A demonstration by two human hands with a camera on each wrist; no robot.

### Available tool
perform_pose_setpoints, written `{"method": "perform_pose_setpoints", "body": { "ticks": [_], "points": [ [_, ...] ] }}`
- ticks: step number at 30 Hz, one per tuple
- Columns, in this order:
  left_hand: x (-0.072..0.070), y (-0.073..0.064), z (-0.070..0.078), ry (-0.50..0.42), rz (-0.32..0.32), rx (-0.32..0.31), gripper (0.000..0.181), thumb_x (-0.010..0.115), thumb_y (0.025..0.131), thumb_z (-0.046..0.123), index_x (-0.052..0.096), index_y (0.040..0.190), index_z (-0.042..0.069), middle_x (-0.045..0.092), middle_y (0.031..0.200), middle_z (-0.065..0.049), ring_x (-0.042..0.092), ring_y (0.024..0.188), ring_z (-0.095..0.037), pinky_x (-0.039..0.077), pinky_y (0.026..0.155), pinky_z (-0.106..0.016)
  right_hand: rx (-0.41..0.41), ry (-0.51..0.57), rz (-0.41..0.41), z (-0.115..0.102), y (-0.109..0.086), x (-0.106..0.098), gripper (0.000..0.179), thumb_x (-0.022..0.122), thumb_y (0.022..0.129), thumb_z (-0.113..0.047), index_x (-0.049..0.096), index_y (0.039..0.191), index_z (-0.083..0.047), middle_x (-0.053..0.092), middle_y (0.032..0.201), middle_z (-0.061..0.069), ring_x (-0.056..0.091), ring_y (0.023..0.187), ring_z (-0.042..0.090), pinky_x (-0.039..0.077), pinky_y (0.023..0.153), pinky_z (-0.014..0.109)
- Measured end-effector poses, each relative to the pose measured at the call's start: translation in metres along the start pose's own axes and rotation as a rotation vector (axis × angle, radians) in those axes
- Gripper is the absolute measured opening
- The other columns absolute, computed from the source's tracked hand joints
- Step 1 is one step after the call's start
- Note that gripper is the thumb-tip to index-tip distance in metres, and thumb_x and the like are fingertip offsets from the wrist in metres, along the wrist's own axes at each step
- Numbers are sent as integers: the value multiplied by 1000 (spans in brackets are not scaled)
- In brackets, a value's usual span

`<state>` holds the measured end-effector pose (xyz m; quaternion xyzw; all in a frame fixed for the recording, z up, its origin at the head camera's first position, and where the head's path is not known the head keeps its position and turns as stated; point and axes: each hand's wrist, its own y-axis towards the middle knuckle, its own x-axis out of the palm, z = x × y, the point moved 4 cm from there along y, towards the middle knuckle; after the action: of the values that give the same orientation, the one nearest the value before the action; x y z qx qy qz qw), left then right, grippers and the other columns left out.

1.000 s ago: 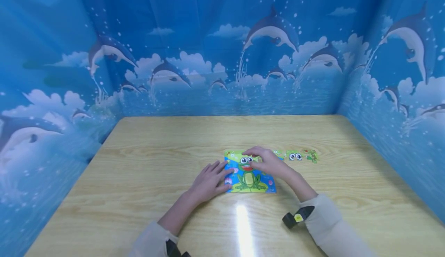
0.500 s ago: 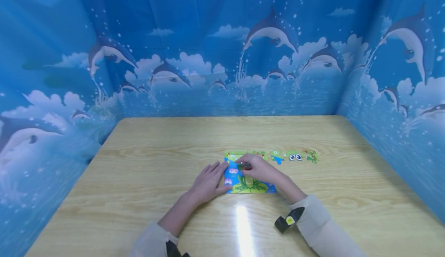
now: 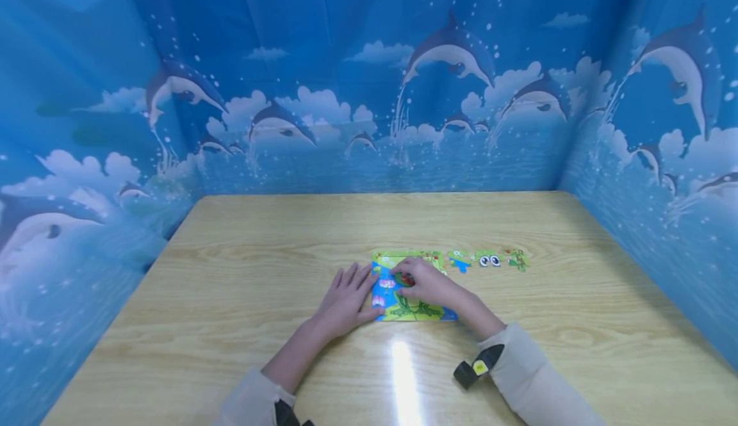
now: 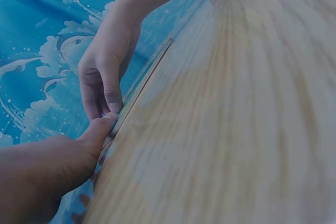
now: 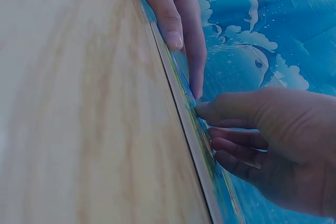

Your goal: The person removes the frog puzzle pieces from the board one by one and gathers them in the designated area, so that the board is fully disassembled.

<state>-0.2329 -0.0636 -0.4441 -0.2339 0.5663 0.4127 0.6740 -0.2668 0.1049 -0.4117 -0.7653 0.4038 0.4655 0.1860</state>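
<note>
In the head view a frog picture puzzle [image 3: 387, 291] lies flat on the wooden table. My left hand [image 3: 344, 298] rests at its left edge, fingers stretched out and fingertips on the board. Over the frog's head is my right hand [image 3: 429, 283], fingers curved down. Its thumb and fingertips pinch a puzzle piece [image 3: 405, 279] with part of the red mouth, close on the board; the hand hides much of the piece and the frog's eyes. In the right wrist view, the thumb and fingers of my right hand [image 5: 283, 142] meet the board's surface [image 5: 185, 103].
Right of the board, loose pieces lie in a row: a green and blue piece [image 3: 459, 261], an eyes piece [image 3: 490, 259] and a flowery green piece [image 3: 517, 259]. Dolphin-print curtains [image 3: 346, 61] stand around the wooden table [image 3: 277, 234].
My right hand has moved left and slightly down from the board's upper right to the frog's head, covering the eyes. Over the last half second it barely shifts. My left hand stays at the left edge.
</note>
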Motion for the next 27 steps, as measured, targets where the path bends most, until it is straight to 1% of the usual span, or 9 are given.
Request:
{"method": "perform_pose_setpoints", "body": {
  "ticks": [3,5,8,13,17,20,23,27],
  "points": [
    [1,0,-1,-2,-13,-34,71,44,89,57,36,142,10,22,148,-15,12,132,-44,4,103,-60,27,-2,7,-1,-1,0,36,70,80,-13,62,114,-3,57,110,11,53,97,24,46,85,40],
    [1,1,-1,-14,-24,-51,71,44,89,58,36,142,12,22,147,-16,11,131,-45,3,102,-63,43,0,10,-1,-1,1,35,70,80,-13,62,113,-3,56,111,12,53,99,24,45,86,40],
    [1,0,0,-24,-33,-59,71,44,89,58,35,142,13,23,147,-16,11,131,-46,3,101,-63,55,0,11,-2,-2,1,36,70,80,-13,62,114,-3,56,112,12,52,101,25,45,87,40],
    [-1,0,1,-25,-37,-64,71,44,88,58,35,142,13,23,147,-16,11,131,-46,3,101,-63,48,3,13,-2,-2,1,37,71,80,-11,62,115,-2,56,112,11,53,100,25,45,86,40],
    [-1,0,1,-44,-40,-71,72,46,88,58,35,142,12,23,147,-16,11,131,-45,3,102,-63,22,10,6,-1,-2,1,38,71,80,-12,62,116,-2,56,111,10,52,96,22,46,81,37],
    [-2,0,2,-59,-40,-75,72,48,88,57,36,141,11,24,147,-16,11,131,-45,3,102,-63,-12,18,-5,1,-2,1,37,70,81,-12,61,116,-1,55,110,10,52,93,20,46,78,34],
    [-2,0,2,-58,-41,-78,71,49,87,56,36,141,11,24,147,-16,12,131,-46,3,102,-63,-47,32,-18,3,-2,1,37,68,82,-10,61,117,0,54,110,10,52,94,20,47,78,34],
    [-2,1,2,-54,-43,-83,71,49,87,56,36,141,11,24,147,-15,12,131,-46,4,102,-63,-64,56,-35,5,-2,0,37,66,83,-7,59,119,0,53,112,11,52,95,21,47,79,34]
  ]
}}
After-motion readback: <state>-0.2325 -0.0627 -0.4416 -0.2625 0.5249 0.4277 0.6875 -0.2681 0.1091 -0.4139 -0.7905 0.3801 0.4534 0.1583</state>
